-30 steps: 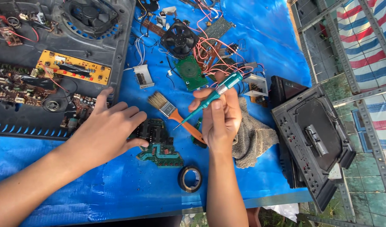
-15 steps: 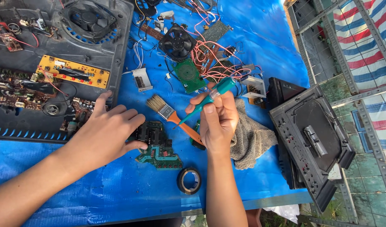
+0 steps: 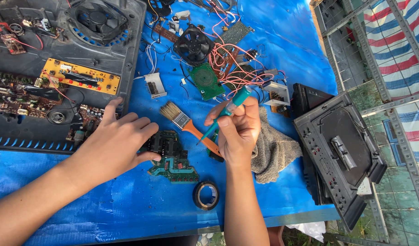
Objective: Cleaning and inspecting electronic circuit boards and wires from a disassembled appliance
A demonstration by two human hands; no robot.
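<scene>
Presently the right hand (image 3: 239,132) is closed around a teal-handled screwdriver (image 3: 230,109), held tilted, handle up toward the wires, tip slanting down-left toward the green circuit board (image 3: 173,166) on the blue tarp (image 3: 127,205). Left hand (image 3: 116,146) lies flat, fingers spread, holding nothing; its fingertips touch the dark block of parts on that board and pin it down. Board sits between the two hands, just beside the left thumb. Count: one screwdriver, one paintbrush (image 3: 186,124) with an orange handle, one roll of black tape (image 3: 206,195), one grey rag (image 3: 273,152), two black fans (image 3: 193,45), one of them set in the big dark housing (image 3: 127,68) at upper left. Brush lies across the gap between the hands, its handle passing under the right fingers, bristles pointing up-left; it crosses the line from screwdriver tip to board. Tape roll lies just below the board, near the right wrist. Rag sits touching the right hand's outer side. Yellow board (image 3: 79,77) with red parts rests inside the housing. Round green board (image 3: 208,81) and a tangle of red wires (image 3: 232,64) lie above the right hand. Black casing (image 3: 341,155) sits at the table's right edge, well apart from the work.
</scene>
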